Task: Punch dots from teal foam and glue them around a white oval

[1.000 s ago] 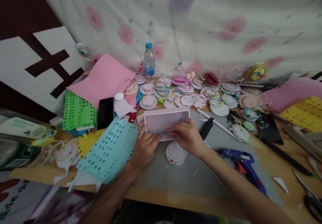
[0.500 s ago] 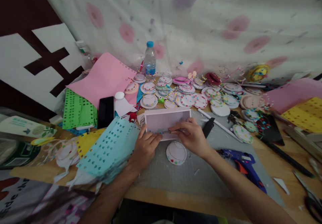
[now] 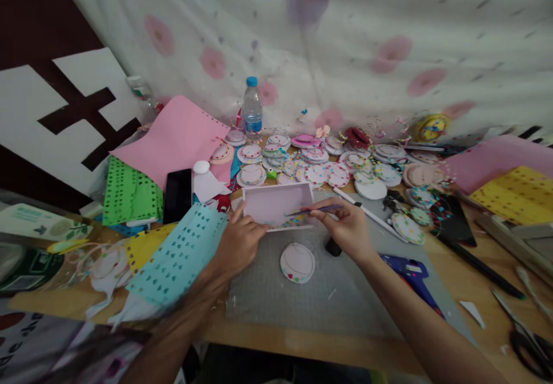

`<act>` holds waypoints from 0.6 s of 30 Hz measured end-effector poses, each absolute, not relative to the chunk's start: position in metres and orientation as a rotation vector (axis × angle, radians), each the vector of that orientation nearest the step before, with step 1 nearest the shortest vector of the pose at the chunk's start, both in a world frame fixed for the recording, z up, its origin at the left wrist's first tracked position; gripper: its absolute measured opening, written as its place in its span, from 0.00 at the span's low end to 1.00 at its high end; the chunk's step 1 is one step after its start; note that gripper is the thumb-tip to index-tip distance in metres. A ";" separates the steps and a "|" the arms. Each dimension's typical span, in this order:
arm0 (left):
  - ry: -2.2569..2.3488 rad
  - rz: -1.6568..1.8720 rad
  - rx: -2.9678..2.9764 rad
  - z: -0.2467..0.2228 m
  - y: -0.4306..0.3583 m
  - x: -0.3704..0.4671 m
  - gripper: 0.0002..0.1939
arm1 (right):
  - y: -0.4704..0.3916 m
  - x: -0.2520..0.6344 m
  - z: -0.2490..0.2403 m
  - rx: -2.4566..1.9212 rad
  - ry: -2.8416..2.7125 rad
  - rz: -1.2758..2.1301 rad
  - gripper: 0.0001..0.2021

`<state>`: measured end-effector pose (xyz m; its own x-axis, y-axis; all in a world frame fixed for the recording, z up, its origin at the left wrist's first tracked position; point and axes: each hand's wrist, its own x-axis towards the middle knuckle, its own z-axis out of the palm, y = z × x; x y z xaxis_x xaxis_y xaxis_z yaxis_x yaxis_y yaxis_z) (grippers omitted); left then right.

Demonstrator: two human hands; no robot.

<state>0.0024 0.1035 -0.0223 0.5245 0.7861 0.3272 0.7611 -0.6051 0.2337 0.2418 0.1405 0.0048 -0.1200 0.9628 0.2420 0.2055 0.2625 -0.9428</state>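
A shallow white box [image 3: 276,194] stands on the grey cutting mat, with small coloured pieces [image 3: 283,221] along the front of its inside. My left hand [image 3: 242,237] grips the box's left front corner, its fingers over the front rim. Between the fingers of my right hand [image 3: 345,228] is a pair of tweezers [image 3: 322,209], whose tips point left into the box just over the coloured pieces. I cannot tell whether the tips pinch a piece. In front of the box lies a white disc [image 3: 297,263] with coloured dots along part of its edge.
Several decorated discs [image 3: 317,174] crowd the back of the table near a water bottle [image 3: 252,110]. A glue gun [image 3: 408,274] and scissors [image 3: 525,326] lie to the right. At left are a phone [image 3: 178,194] and heart-dotted blue sheets [image 3: 177,257].
My right hand has drawn back to the right and the tweezers now show plainly. The box sits flatter, with my left hand still at its corner. The whole view has shifted slightly.
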 end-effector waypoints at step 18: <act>1.170 0.698 2.188 0.032 0.170 0.011 0.06 | 0.155 0.231 0.012 -0.959 -1.499 0.968 0.02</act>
<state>0.0108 0.1702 0.0325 0.4845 0.8558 0.1810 0.5663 -0.4646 0.6808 0.2311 0.1550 0.0124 -0.1165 0.9335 0.3391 0.0754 0.3487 -0.9342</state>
